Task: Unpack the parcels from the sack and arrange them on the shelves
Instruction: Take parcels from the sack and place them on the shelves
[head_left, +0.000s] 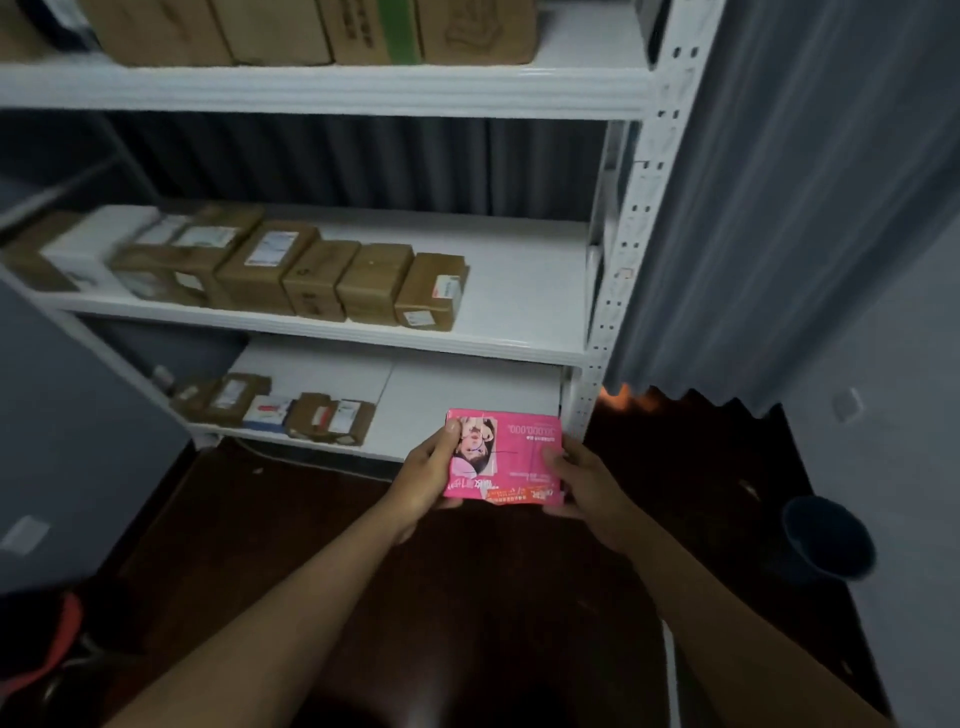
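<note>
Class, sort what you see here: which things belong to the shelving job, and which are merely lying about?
Part of the job:
pink packet, held by the left hand and right hand
brown parcels on the middle shelf
parcels on the bottom shelf

Lying about:
dark bucket on the floor
grey curtain

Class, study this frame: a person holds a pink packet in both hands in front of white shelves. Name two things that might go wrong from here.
1. The left hand and right hand grip the pink packet only by its side edges, so it may slip and drop to the dark floor.
2. The brown parcels fill the left of the middle shelf; sliding the packet in carelessly could knock the end box.
</note>
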